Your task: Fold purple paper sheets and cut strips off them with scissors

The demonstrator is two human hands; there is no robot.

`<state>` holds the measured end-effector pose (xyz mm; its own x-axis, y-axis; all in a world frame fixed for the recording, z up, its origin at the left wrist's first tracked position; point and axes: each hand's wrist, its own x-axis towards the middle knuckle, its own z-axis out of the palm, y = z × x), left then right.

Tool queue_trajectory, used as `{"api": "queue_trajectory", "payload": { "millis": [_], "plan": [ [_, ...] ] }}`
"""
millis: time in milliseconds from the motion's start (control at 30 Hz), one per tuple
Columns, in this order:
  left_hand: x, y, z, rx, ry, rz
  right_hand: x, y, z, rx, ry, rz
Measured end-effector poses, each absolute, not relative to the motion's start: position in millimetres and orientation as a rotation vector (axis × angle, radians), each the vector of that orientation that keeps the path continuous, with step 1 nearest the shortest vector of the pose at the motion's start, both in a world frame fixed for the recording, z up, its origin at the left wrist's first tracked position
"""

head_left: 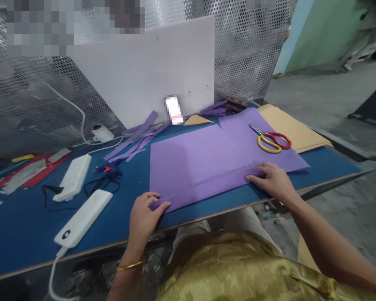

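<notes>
A sheet of purple paper lies on the blue tabletop in front of me, its near edge curled up in a narrow fold. My left hand pinches the near left corner between thumb and fingers. At the right end of the same edge, my right hand is closed on the paper in a pinch. Another piece of purple paper spreads beyond, partly under the first. On it rest scissors with one red and one yellow handle, blades pointing away to the left.
Tan paper sheets lie at the right. Purple strips, a lit phone and purple sprigs line the back, before a white board. Two white power strips with cords and a red sheet occupy the left.
</notes>
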<state>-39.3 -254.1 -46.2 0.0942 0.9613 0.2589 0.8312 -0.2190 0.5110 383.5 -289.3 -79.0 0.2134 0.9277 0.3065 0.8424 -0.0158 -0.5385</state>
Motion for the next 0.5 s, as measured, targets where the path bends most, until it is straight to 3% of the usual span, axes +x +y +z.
{"api": "queue_trajectory", "payload": {
  "millis": [333,500],
  "plan": [
    [-41.4,-254.3,-45.8,2.075,1.739,0.823,389.5,-297.6,-79.5,-1.665,-1.412,0.474],
    [-43.2,-253.4,-47.1,2.087,1.765,0.804,392.2,-297.6,-78.9,-1.752,-1.557,0.342]
  ]
}}
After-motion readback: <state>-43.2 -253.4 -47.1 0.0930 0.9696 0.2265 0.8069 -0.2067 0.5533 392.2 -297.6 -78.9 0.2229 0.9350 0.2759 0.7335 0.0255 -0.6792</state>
